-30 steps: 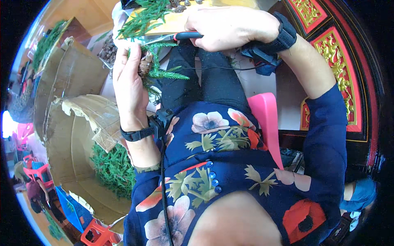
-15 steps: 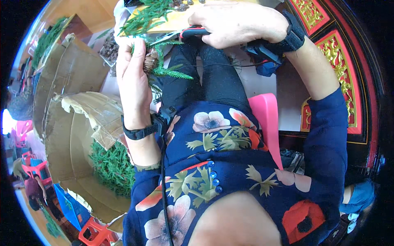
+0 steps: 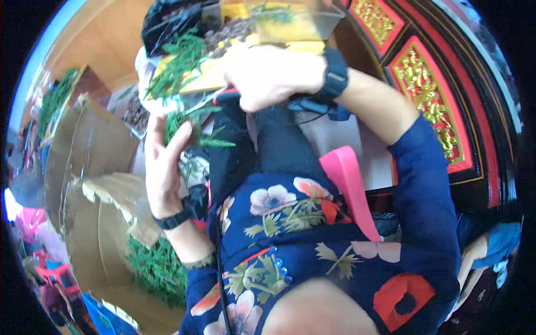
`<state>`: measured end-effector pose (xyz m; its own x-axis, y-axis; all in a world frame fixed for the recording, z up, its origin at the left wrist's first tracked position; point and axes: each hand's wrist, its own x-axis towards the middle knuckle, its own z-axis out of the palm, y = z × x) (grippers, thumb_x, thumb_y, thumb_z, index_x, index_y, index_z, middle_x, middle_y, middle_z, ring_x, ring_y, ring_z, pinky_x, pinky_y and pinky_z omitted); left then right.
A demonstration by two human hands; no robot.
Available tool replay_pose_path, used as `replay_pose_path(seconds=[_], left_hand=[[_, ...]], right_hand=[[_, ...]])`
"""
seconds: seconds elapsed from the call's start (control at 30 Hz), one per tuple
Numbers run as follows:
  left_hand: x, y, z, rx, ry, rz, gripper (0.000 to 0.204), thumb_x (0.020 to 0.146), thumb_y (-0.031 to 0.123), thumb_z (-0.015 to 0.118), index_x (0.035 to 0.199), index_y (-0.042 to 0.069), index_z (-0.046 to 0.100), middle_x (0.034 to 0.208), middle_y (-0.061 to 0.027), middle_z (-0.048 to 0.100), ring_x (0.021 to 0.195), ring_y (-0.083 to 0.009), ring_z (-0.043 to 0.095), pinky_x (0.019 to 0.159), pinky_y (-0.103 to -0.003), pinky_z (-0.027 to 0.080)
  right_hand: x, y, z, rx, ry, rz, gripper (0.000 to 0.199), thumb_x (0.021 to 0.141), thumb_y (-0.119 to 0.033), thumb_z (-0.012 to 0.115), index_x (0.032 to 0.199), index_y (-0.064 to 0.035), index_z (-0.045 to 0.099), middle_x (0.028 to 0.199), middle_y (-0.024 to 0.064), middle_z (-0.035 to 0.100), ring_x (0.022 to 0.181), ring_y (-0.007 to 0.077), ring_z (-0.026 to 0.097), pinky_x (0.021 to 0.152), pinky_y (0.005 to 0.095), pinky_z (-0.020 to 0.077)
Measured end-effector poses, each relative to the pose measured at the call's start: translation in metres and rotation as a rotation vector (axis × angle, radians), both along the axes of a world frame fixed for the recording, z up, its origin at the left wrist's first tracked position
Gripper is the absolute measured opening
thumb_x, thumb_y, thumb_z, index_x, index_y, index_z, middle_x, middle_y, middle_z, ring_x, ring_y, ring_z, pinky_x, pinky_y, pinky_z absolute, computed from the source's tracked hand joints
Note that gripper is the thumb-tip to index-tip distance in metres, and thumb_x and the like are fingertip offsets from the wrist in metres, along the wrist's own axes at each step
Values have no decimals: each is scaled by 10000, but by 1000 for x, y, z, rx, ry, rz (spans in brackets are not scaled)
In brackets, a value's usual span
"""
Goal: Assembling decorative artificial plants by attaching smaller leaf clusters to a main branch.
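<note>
- While the left hand (image 3: 164, 167) pinches a green sprig (image 3: 187, 129) between thumb and fingers, it holds the piece upright and close in front of the body, so the cut end sits right where the blades can reach it.
- The right hand (image 3: 268, 78) is curled shut around a pair of scissors (image 3: 215, 97) with red and dark handles; the blade tips point toward the left hand and seem to touch the sprig just above its fingers.
- Just beyond the right hand, a clear plastic tub (image 3: 290, 19) holds a few green bits, and dark brown cones appear heaped beside it.
- Above the left hand, a bunch of green foliage (image 3: 178, 64) lies on a yellow board (image 3: 209, 78), within easy reach of both hands.
- Below the left wrist, an open cardboard box (image 3: 106, 234) holds a heap of the same greenery (image 3: 153, 268).
- A pink strip (image 3: 349, 184) lies across the lap, below the right forearm.
</note>
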<state>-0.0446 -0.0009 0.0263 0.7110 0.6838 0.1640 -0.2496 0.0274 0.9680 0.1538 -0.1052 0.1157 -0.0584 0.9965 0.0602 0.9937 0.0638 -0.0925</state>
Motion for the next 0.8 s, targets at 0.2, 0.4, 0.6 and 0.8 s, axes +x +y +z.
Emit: replay_pose_path(seconds=[0.2,0.4,0.6,0.8], left_hand=[[1,10,-10,178,24,-12,371,766,-4,666,1100,32,507,1062,-26,518,990,-113,498,844,-247,420],[20,-2,-10,314,46,78,376,772,-9,651,1115,25,501,1062,-27,518,998,-116,493,856,-241,410],[13,-5,-3,240,-3,-74,422,754,-48,629,1147,0,486,1088,-51,523,1039,-137,486,864,-262,408],[27,-6,-15,649,240,136,464,750,-35,639,1179,-15,465,1152,-122,523,1043,-204,525,890,-312,421]], right_hand=[[-2,-4,-2,-40,23,-42,242,558,-120,562,706,64,617,727,272,598,690,396,601,627,443,486],[13,1,-3,-99,-13,-78,263,586,-134,541,754,46,633,742,254,613,739,395,605,655,455,479],[28,4,5,-333,125,-44,280,597,-152,533,794,12,647,768,237,627,790,380,611,678,458,476],[22,8,-5,-235,7,-153,290,612,-160,526,807,17,648,778,245,628,786,384,608,679,456,472]])
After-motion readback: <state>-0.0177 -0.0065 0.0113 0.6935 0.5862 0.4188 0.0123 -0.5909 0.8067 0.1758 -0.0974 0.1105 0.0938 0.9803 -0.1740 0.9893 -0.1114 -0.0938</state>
